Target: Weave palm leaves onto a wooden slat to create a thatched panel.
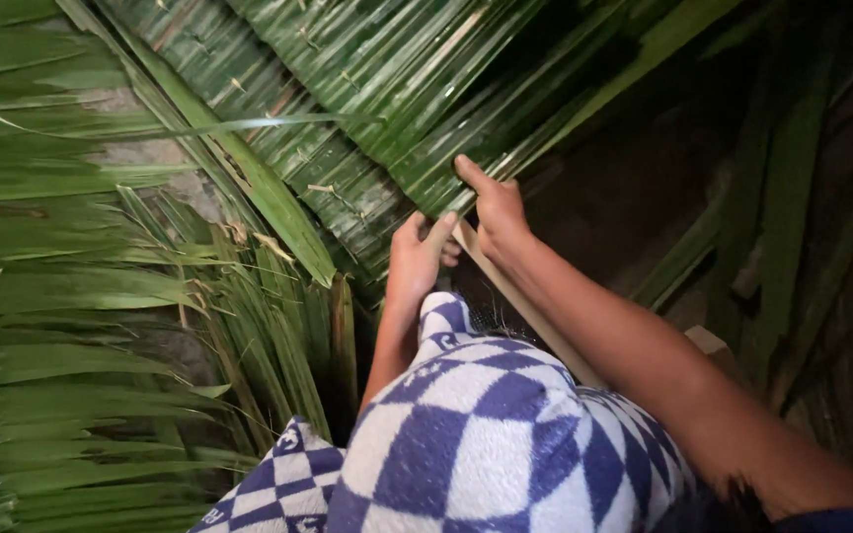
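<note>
Up close, the right hand's fingers (474,176) press flat on the lower edge of a woven palm-leaf panel (367,109), thumb tucked beneath, pinching the leaf edge. The left hand (417,255) sits just beside it, its fingers (438,233) curled around a pale flat strip (515,296) that runs under both hands and slants down to the right; they grip the strip's upper end where it meets the panel. Both forearms reach forward over a knee wrapped in blue-and-white checked cloth (486,434), which hides the left elbow. Loose green palm fronds (81,296) fan out on the left, their tips crowding near the left wrist. More dark leaf strips (792,197) hang on the right, well apart from the hands.
</note>
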